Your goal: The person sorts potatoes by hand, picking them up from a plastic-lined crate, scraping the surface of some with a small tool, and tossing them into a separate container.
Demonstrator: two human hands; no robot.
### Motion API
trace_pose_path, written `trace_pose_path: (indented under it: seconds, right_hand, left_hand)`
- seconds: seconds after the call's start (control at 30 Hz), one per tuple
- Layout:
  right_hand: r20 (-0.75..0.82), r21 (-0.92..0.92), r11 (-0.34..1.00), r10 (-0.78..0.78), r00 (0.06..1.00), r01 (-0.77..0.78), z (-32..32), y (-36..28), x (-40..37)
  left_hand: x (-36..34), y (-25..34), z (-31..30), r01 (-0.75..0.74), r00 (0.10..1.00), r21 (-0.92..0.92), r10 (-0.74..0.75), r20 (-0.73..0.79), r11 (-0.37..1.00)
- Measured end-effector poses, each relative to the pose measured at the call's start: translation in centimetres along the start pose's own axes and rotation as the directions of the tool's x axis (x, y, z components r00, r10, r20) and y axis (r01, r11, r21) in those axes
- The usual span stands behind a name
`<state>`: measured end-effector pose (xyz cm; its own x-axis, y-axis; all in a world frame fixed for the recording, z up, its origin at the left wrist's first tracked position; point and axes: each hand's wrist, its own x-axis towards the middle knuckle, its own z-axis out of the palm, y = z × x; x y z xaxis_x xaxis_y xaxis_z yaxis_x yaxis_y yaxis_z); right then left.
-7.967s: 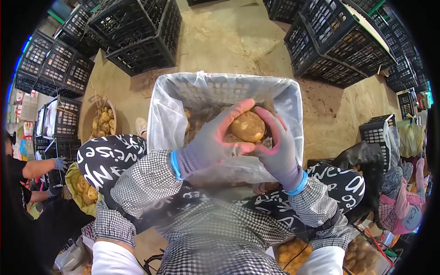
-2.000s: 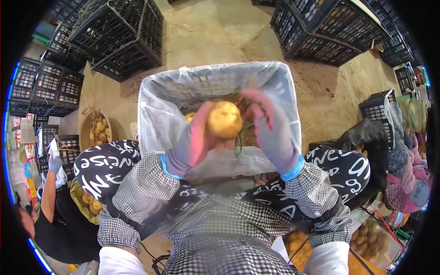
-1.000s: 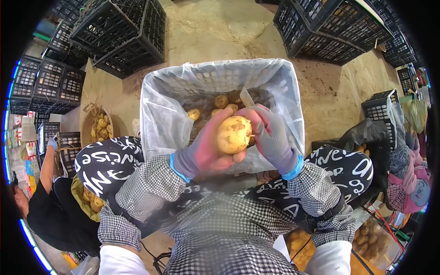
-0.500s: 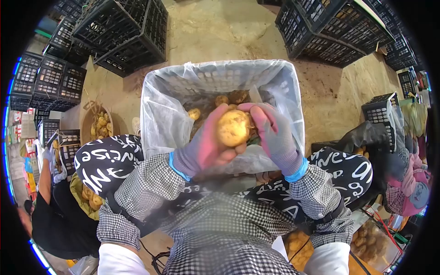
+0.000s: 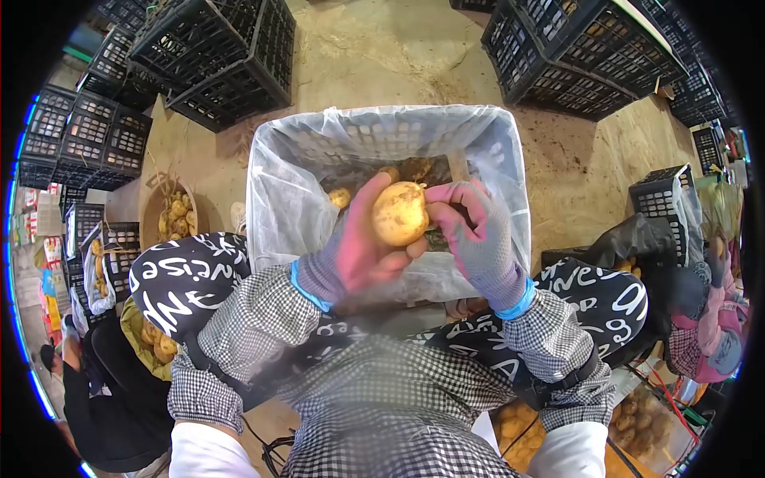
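Observation:
A round yellow potato (image 5: 400, 213) with dirt specks rests in my left hand (image 5: 351, 247), gloved in grey and pink, fingers wrapped around its left side and underneath. My right hand (image 5: 476, 231), in a matching glove, pinches at the potato's right edge. Whatever its fingertips may hold is too small to make out. Both hands are above a crate lined with thin white sheeting (image 5: 275, 191). Inside that crate lie a small potato (image 5: 339, 197) and darker, soil-covered ones (image 5: 416, 169), partly hidden by my hands.
Black plastic crates (image 5: 231, 64) stand stacked at the back left, with another stack (image 5: 582, 56) at the back right. A basket of potatoes (image 5: 203, 219) sits left of the lined crate. People (image 5: 709, 319) are at the right and left edges.
The potato has turned and shifted slightly up in my left hand. My right hand has drawn back from around it, its fingers now curled at the potato's right edge.

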<state>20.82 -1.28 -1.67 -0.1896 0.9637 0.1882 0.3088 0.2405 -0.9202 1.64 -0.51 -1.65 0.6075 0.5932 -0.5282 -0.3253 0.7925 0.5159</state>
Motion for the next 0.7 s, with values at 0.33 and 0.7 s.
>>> trace_pose_path:
  seconds: [0.33, 0.7]
  right_hand:
    - [0.011, 0.45, 0.752, 0.534, 0.846, -0.481, -2.8, 0.7, 1.1]
    - [0.549, 0.667, 0.349, 0.366, 0.751, -0.658, -0.6, 0.2, -1.3]
  left_hand:
    - [1.3, 0.2, -1.2, -0.358, 0.863, 0.459, 0.476, -0.169, 0.813]
    - [0.5, -0.8, 0.4, -0.673, 0.712, 0.569, 0.622, 0.325, 0.473]
